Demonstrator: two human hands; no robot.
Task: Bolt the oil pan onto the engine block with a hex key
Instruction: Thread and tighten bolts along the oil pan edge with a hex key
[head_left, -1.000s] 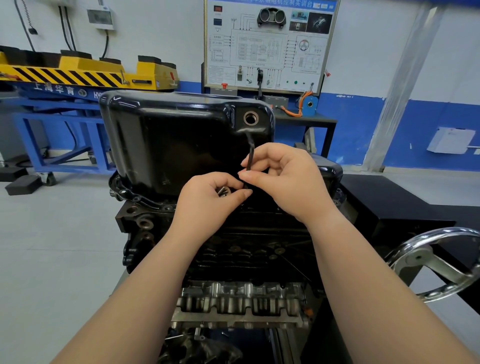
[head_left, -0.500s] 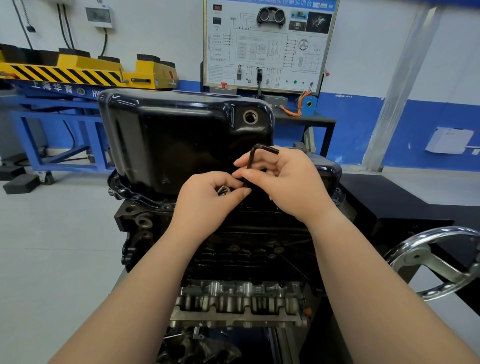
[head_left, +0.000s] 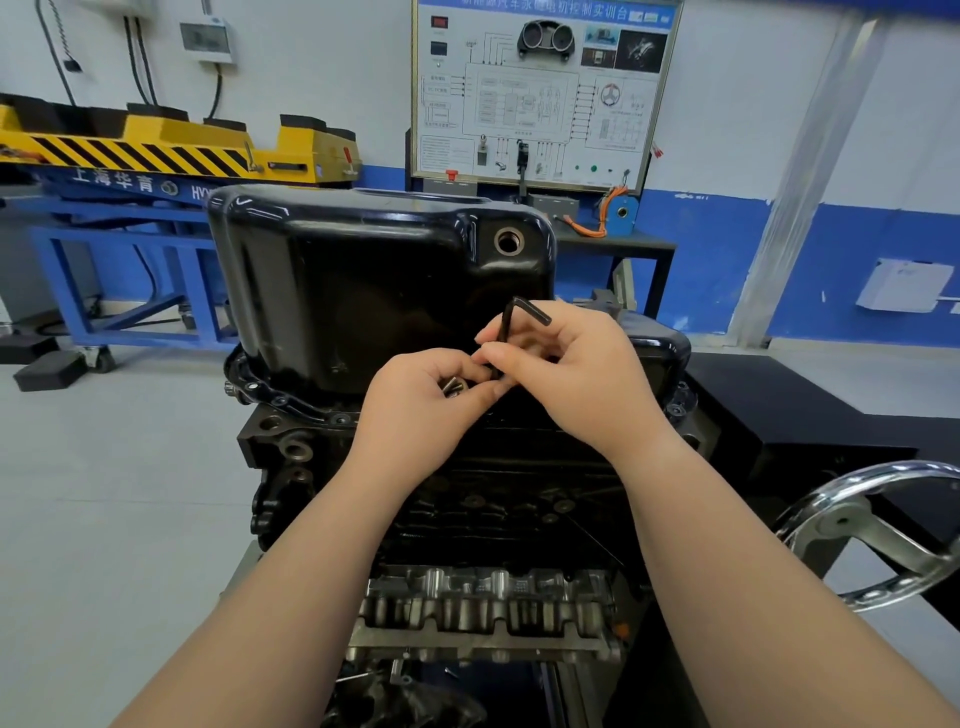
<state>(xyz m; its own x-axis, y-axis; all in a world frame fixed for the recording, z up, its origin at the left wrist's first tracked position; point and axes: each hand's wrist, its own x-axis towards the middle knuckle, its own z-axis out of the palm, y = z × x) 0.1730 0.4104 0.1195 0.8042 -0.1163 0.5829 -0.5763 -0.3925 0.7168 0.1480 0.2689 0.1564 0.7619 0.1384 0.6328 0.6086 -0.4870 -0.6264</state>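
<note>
Head view: the glossy black pressed-steel oil pan (head_left: 363, 291) sits mouth-down on the dark cast engine block (head_left: 509, 493). Its flange rim (head_left: 280, 397) juts out at the left beside open grey floor (head_left: 114, 493), while a chrome handwheel (head_left: 883, 535) stands close on the right. In front of the pan's near wall, the left hand (head_left: 421, 400) curls its fingers round small metal bolts (head_left: 453, 387). The right hand (head_left: 576, 374) pinches the black L-shaped hex key (head_left: 506, 327) between thumb and forefinger, its long arm upright, its short arm at the top pointing right, and its lower tip hidden between the hands.
</note>
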